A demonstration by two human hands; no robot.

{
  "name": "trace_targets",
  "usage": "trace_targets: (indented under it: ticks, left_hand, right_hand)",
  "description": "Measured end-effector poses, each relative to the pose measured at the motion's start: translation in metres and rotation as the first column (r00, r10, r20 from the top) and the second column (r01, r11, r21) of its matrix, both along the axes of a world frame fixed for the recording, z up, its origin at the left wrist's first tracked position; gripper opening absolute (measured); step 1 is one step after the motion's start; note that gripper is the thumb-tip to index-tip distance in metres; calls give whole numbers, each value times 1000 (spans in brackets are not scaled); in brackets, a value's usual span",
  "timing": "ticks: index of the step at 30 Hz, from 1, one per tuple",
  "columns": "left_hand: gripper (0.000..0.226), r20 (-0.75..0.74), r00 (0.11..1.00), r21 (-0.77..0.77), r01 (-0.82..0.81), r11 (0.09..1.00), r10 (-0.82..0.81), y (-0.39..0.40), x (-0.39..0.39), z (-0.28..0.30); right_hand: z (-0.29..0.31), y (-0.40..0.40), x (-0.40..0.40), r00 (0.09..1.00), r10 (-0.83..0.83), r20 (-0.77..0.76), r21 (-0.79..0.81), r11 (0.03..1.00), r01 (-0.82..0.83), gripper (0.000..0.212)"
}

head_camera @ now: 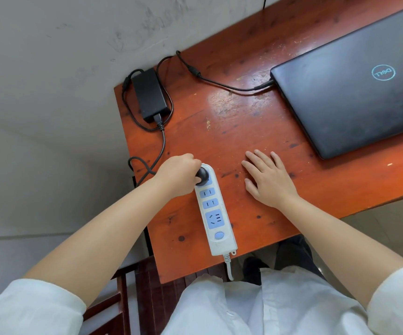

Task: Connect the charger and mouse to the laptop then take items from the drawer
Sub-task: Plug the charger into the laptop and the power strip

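Plugging a black charger plug into a white power strip on a worn reddish wooden counter.

At far left, near the counter's [244, 131] back corner: black charger brick [150, 94], rectangular and matte, thin black cable looped around it, one lead running down toward the plug, another running right across the wood into the laptop's left edge. Next, left hand [180, 175] clenched on the round black plug [201, 175], seated at the far end of the power strip [216, 211], white with pale blue sockets and a round blue button near its near end. Then right hand [267, 178] flat on the wood, fingers spread, holding nothing. At far right, closed dark laptop [355, 85], lid dusty, round silver logo showing.
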State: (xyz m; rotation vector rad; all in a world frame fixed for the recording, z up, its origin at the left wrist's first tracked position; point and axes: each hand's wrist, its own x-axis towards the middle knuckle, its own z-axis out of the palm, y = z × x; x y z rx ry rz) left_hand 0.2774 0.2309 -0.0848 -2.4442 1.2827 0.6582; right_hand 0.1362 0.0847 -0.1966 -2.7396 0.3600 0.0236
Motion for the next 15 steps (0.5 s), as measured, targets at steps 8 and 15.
trace_targets:
  ticks: [8,15]
  left_hand:
    - [13,16,998,-32,-64,997,65,-1,-15,-9]
    - [12,-8,992,-54,-125,991,125,-6,-15,-11]
  right_hand:
    - [0,0,0,1000,-3,15,1,1000,3,44]
    - [1,1,0,1000,-10,23,-3,1000,10,43]
